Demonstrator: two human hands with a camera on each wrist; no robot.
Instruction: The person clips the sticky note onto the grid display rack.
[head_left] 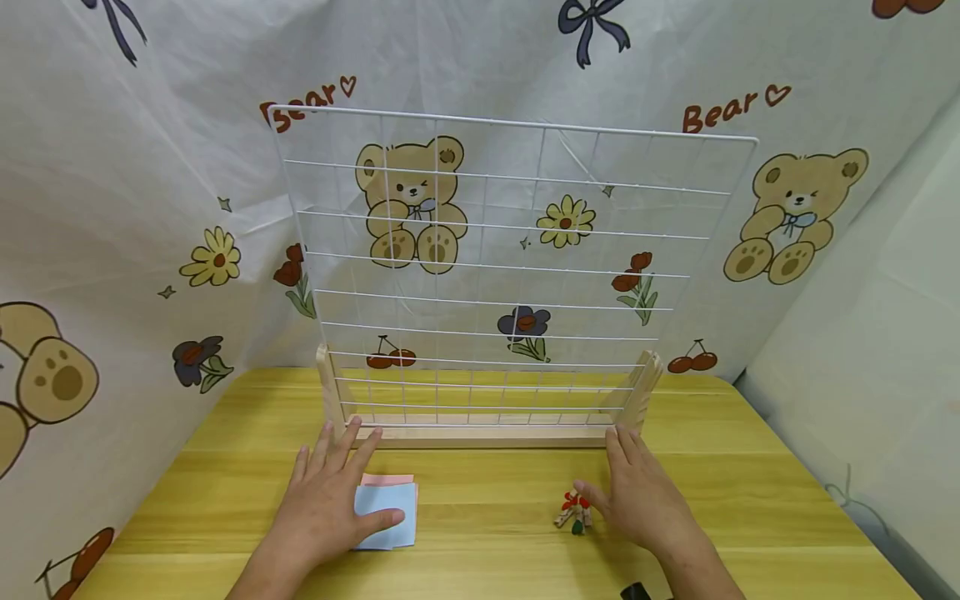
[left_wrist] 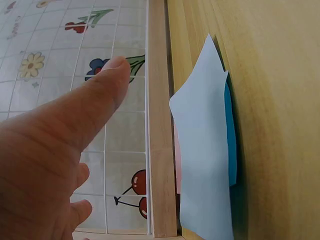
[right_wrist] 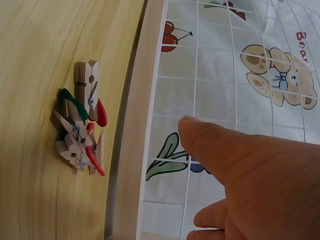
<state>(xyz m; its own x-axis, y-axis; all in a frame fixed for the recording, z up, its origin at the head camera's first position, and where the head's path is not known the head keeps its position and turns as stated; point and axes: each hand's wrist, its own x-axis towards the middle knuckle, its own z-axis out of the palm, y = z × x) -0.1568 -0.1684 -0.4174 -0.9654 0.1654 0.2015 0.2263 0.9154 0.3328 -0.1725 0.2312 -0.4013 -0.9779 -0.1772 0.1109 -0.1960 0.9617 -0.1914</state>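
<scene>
A white wire grid panel (head_left: 486,223) stands upright in a light wooden base (head_left: 487,437). My left hand (head_left: 324,493), fingers spread, has its fingertips at the left front of the base. Beside its thumb lie light blue paper sheets (head_left: 397,504), with a pink sheet (head_left: 387,480) showing behind; the left wrist view shows the blue paper (left_wrist: 202,145) with curled edges. My right hand (head_left: 647,498) reaches with straight fingers to the base's right end. By its thumb sits a small pile of wooden clothespins (right_wrist: 82,140) with red and green bits. Neither hand grips anything.
The yellow wood-grain table (head_left: 480,567) spreads under everything. A white cloth (head_left: 480,67) printed with bears and flowers hangs behind and at the left. A small black object (head_left: 635,592) lies at the front edge, near the right forearm. A pale wall (head_left: 885,350) stands at the right.
</scene>
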